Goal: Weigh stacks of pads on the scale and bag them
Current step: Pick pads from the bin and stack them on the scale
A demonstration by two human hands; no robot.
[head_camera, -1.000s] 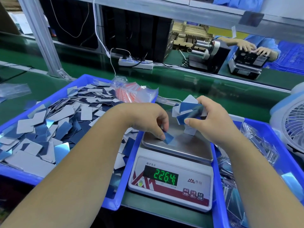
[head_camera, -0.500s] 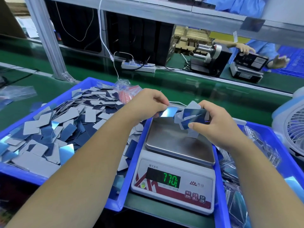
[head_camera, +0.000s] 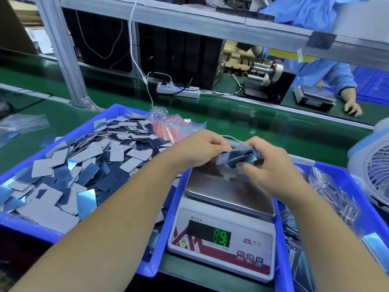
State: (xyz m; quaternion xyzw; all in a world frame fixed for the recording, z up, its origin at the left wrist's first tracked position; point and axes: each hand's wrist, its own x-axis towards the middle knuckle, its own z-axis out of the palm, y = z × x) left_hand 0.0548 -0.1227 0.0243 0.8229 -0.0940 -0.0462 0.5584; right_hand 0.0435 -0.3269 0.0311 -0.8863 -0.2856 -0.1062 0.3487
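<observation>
1. Both hands meet over the far edge of the scale (head_camera: pixel 223 234), sharing one small stack of pads (head_camera: pixel 239 158). The right hand (head_camera: pixel 271 171) has fingers and thumb curled round the stack's right end; the left hand (head_camera: pixel 200 150) pinches its left end.
2. The stack sits between the two grips, lifted clear of the steel pan (head_camera: pixel 229 192) just below them. The pan looks bare, though the green display shows digits that I cannot read with certainty.
3. Step in hand, as I judge it: squaring up a weighed stack, ready for bagging.
4. Left of the grips lies the blue tray (head_camera: pixel 63 142) of loose pads, with a bundle of bags (head_camera: pixel 168 125) at its far corner.
5. The next move likely calls for one hand to hold the stack alone while the other fetches a bag.
6. Right of the grips, another blue bin (head_camera: pixel 345 186) holds filled bags.
</observation>
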